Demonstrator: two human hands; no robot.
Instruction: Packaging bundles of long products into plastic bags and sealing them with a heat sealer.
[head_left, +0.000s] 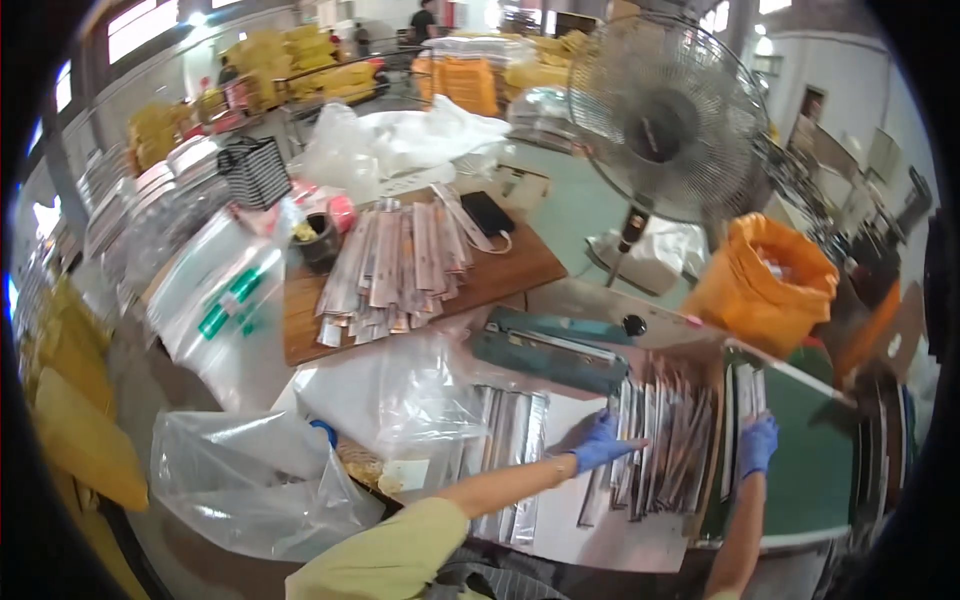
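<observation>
My left hand [598,445], in a blue glove, rests at the left edge of a row of long thin wrapped packs [660,440]. Its thumb is stretched out to the right over them, and the fingers are apart. Farther right, my right hand [758,446], gloved the same, is closed round the lower end of a few slim pale strips [744,388] above the green surface [800,450]. Left of my left hand lie more clear-wrapped silvery strips [515,430] on the white board [568,510].
A wooden board [520,265] carries piled flat strips [395,265], a phone [487,214] and a dark cup [318,243]. Behind the blue-green metal device [550,345] stands a large fan [665,120]. An orange sack [765,285] is at right; clear plastic bags [260,480] lie left.
</observation>
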